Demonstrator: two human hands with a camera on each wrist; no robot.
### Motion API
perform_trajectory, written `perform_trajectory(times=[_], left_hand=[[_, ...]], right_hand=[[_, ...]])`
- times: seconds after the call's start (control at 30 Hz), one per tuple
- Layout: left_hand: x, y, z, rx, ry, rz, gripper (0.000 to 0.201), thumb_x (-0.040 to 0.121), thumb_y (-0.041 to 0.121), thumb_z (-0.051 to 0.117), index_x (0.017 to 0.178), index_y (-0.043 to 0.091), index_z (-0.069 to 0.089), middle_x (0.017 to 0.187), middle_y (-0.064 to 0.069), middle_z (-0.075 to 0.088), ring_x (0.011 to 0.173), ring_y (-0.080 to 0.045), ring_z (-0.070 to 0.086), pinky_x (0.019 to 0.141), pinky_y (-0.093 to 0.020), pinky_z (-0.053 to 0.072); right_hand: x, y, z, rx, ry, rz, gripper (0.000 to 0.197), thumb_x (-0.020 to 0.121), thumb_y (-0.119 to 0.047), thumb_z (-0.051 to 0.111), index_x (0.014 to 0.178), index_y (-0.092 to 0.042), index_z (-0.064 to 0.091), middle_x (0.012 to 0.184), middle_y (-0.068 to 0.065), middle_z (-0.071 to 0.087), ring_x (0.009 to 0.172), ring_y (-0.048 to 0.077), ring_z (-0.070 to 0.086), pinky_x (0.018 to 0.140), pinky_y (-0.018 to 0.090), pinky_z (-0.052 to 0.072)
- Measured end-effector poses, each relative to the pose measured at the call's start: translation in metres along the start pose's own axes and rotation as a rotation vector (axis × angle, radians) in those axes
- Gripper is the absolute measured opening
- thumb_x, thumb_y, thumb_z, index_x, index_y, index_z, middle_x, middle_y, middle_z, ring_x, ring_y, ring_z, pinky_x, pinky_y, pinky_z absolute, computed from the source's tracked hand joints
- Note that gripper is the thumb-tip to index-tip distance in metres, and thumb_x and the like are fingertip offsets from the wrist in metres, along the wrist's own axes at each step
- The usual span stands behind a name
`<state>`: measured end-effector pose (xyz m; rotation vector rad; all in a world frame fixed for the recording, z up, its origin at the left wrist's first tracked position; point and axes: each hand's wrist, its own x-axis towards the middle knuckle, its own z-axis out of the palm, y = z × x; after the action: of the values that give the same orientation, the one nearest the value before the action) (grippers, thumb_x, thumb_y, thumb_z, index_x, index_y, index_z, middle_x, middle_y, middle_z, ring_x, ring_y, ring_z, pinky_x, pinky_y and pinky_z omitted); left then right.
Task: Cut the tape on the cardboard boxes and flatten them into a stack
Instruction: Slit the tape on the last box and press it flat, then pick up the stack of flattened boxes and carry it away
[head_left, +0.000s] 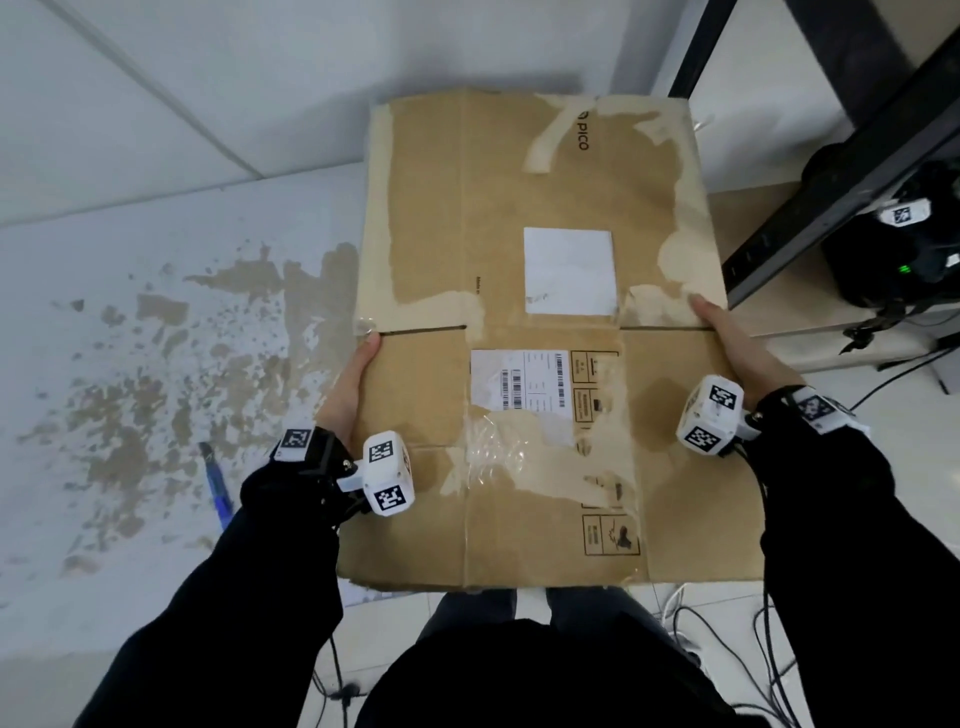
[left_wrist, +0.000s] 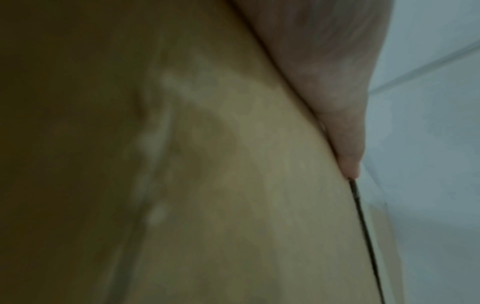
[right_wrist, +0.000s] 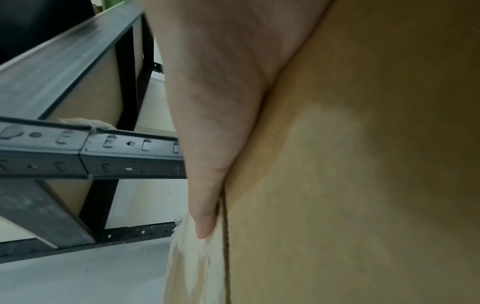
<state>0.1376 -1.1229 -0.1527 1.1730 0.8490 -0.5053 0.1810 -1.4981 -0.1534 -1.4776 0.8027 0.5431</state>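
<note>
A flattened brown cardboard box (head_left: 426, 208) with torn tape marks, a white blank label and a shipping label fills the middle of the head view, held flat in front of me. My left hand (head_left: 357, 375) grips its left edge, thumb on top near a slit between flaps. My right hand (head_left: 724, 332) grips the right edge the same way. The fingers of both hands are hidden under the board. In the left wrist view my thumb (left_wrist: 337, 107) lies along the cardboard (left_wrist: 233, 185). The right wrist view shows my other thumb (right_wrist: 221, 127) pressed on the board (right_wrist: 363, 164) beside torn tape.
A blue utility knife (head_left: 215, 483) lies on the stained white floor to my left. A dark metal shelf rack (head_left: 810, 182) stands at the right, with black gear and a green light (head_left: 904, 269) on its lower shelf. Cables (head_left: 779, 649) trail on the floor near my legs.
</note>
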Motion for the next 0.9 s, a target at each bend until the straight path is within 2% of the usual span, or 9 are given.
perform_trajectory(times=[0.1,0.23,0.33,0.47,0.53,0.63,0.73,0.83,0.9], left_hand=[[-0.011,-0.006,-0.004,0.004,0.028,0.021,0.054,0.080,0.061,0.061,0.110,0.018,0.067,0.094,-0.010,0.074,0.079,-0.025,0.071,0.069,-0.036,0.055],[-0.038,-0.035,-0.015,-0.009,0.150,0.083,0.056,0.070,0.062,0.071,0.108,0.020,0.069,0.099,-0.009,0.073,0.091,-0.028,0.069,0.086,-0.045,0.054],[-0.063,-0.076,-0.026,-0.010,0.216,0.108,0.069,0.060,0.070,0.073,0.110,0.023,0.068,0.102,-0.007,0.073,0.097,-0.029,0.069,0.094,-0.050,0.050],[-0.094,-0.115,-0.031,-0.057,0.238,0.112,0.069,0.063,0.073,0.067,0.107,0.020,0.068,0.098,-0.010,0.074,0.095,-0.031,0.069,0.092,-0.049,0.051],[-0.109,-0.124,-0.033,-0.086,0.239,0.124,0.071,0.063,0.074,0.067,0.108,0.020,0.068,0.098,-0.010,0.074,0.095,-0.031,0.069,0.091,-0.049,0.051],[-0.133,-0.131,-0.041,-0.139,0.280,0.184,0.081,0.054,0.077,0.070,0.114,0.022,0.067,0.103,-0.008,0.073,0.098,-0.029,0.069,0.095,-0.049,0.049],[-0.162,-0.133,-0.055,-0.195,0.323,0.231,0.079,0.058,0.075,0.069,0.114,0.020,0.068,0.104,-0.009,0.073,0.099,-0.029,0.068,0.095,-0.048,0.049],[-0.187,-0.138,-0.081,-0.253,0.381,0.275,0.087,0.053,0.077,0.072,0.117,0.020,0.067,0.109,-0.011,0.071,0.103,-0.032,0.066,0.098,-0.053,0.046],[-0.207,-0.142,-0.101,-0.298,0.418,0.315,0.088,0.053,0.078,0.072,0.117,0.018,0.067,0.111,-0.013,0.070,0.104,-0.034,0.066,0.099,-0.056,0.045]], right_hand=[[-0.011,0.010,0.001,-0.005,0.026,-0.005,0.067,0.072,-0.068,0.063,0.118,-0.019,0.061,0.103,0.011,0.069,0.089,0.027,0.066,0.075,0.036,0.053],[-0.025,0.038,-0.014,-0.042,0.070,-0.021,0.093,0.049,-0.082,0.068,0.119,-0.020,0.062,0.106,0.010,0.071,0.096,0.030,0.067,0.092,0.047,0.050],[-0.054,0.058,-0.022,-0.083,0.030,-0.029,0.082,0.059,-0.078,0.065,0.114,-0.017,0.063,0.103,0.013,0.070,0.094,0.031,0.067,0.091,0.047,0.050],[-0.084,0.054,-0.026,-0.143,0.030,-0.115,0.058,0.083,-0.063,0.054,0.111,-0.012,0.055,0.089,0.011,0.061,0.075,0.021,0.058,0.065,0.032,0.046],[-0.095,0.049,-0.026,-0.174,0.017,-0.136,0.054,0.085,-0.060,0.052,0.111,-0.013,0.053,0.095,0.010,0.060,0.074,0.019,0.056,0.058,0.030,0.041],[-0.097,0.044,-0.018,-0.200,-0.052,-0.208,0.074,0.076,-0.070,0.055,0.121,-0.011,0.057,0.114,0.012,0.064,0.093,0.026,0.062,0.074,0.034,0.050],[-0.102,0.039,0.001,-0.210,-0.122,-0.275,0.091,0.047,-0.085,0.064,0.114,-0.024,0.064,0.114,0.009,0.067,0.101,0.027,0.063,0.095,0.044,0.048],[-0.113,0.029,0.033,-0.300,-0.215,-0.340,0.073,0.044,-0.082,0.064,0.091,-0.026,0.064,0.100,0.004,0.068,0.095,0.023,0.063,0.097,0.044,0.046],[-0.125,0.022,0.061,-0.352,-0.262,-0.364,0.072,0.048,-0.080,0.067,0.090,-0.021,0.066,0.096,0.005,0.070,0.092,0.024,0.066,0.094,0.044,0.049]])
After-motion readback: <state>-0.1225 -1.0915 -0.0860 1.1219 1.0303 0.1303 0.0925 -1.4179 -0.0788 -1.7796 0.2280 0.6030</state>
